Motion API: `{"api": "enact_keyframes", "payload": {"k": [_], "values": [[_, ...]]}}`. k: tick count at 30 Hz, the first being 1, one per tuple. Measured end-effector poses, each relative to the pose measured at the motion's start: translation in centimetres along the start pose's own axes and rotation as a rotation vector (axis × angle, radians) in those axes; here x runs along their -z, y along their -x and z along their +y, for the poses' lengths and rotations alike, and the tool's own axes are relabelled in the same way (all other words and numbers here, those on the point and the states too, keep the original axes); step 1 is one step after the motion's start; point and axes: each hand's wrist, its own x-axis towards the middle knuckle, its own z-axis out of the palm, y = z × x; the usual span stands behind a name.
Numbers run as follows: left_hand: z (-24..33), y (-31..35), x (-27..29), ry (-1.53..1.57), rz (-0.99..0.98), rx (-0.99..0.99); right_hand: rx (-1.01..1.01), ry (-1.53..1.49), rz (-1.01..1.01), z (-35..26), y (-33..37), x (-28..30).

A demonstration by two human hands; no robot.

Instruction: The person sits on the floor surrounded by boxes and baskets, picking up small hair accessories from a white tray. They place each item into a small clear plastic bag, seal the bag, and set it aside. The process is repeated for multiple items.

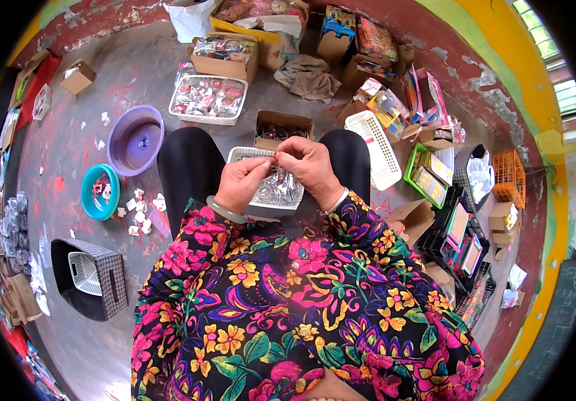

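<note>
My left hand and my right hand meet over a white plastic basket between my knees. Both are closed in a pinch, fingertips together; a tiny reddish bit shows there, too small to name. Clear packets with small dark items fill the basket below. Just beyond it stands an open cardboard box holding dark reddish things.
A white basket of clear packets stands farther off. To the left are a purple basin, a teal basin and a patterned bin. On the right lie an empty white basket, a green crate and black crates.
</note>
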Motion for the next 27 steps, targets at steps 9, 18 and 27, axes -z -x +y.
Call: {"api": "enact_keyframes", "payload": {"k": [9, 18, 27], "values": [[0.4, -0.4, 0.6, 0.194, 0.021, 0.156, -0.164, -0.365, 0.055, -0.8, -0.3, 2.2], [0.6, -0.6, 0.6, 0.313, 0.025, 0.171, -0.015, -0.402, 0.314, -2.0, 1.9, 11.4], [0.3, -0.3, 0.9, 0.293, -0.009, 0.177, -0.264, 0.222, 0.669, 9.5, 15.6, 25.6]]}}
